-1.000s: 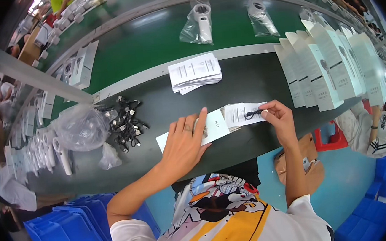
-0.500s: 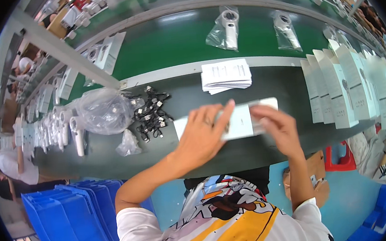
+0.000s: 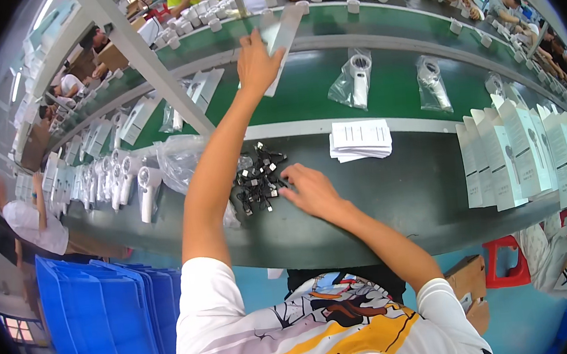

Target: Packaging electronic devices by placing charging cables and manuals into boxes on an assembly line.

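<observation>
My left hand [image 3: 259, 64] is stretched far forward over the green conveyor belt. It grips a long white carton [image 3: 285, 45] along its left side, with the thumb at the carton's face; the carton lies slantwise. My right hand [image 3: 313, 191] is at the right edge of a pile of short black cables [image 3: 257, 182] on the dark worktable. Its thumb and fingers are apart and hold nothing that I can see. To the right of the cables lies a stack of white printed leaflets [image 3: 360, 140].
Upright open cartons [image 3: 507, 151] stand at the right. White handheld fans [image 3: 148, 192] stand at the left by clear plastic bags [image 3: 179, 160]; one bagged fan [image 3: 360, 82] lies on the belt. A metal post [image 3: 145, 61] rises left of my arm. Blue crates [image 3: 93, 315] stand below left.
The white carton, previously between both hands over the table, is now out over the belt in my left hand. My right hand has let go and moved left to the cables. The view has shifted.
</observation>
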Demonstrator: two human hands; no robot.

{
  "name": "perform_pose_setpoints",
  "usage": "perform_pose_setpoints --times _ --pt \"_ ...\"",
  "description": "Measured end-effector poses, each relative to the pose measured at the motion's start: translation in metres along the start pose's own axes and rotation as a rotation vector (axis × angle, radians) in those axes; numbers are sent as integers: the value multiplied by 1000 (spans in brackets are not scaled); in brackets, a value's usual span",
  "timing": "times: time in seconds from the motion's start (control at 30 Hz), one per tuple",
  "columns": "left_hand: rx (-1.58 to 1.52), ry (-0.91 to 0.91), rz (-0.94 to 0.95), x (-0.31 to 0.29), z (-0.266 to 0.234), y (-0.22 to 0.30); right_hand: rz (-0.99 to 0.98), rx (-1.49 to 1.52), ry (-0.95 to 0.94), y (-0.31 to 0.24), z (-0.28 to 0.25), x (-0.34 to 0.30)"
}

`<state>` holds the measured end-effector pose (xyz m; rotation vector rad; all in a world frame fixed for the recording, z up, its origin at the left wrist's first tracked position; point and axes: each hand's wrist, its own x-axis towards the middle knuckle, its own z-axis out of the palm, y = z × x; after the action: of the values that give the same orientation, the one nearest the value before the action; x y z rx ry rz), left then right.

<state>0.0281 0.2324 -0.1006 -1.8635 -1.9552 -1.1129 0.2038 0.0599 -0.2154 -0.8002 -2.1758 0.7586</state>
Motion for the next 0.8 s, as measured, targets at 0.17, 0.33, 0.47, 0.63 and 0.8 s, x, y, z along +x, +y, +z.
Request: perform_pose_setpoints --times 0.17,0.33,0.47,0.63,0.8 --pt "342 -235 -250 -29 45 -79 18 26 85 10 10 -6" --pt "334 157 320 -80 20 -52 192 84 171 2 -44 -35" --pt "32 -410 117 -136 -22 -30 407 279 104 3 -85 -56" --pt "27 -609 43 -158 -42 -16 394 345 172 13 -119 -72" --pt "-327 -276 430 -132 -20 47 441 463 282 20 -143 -74"
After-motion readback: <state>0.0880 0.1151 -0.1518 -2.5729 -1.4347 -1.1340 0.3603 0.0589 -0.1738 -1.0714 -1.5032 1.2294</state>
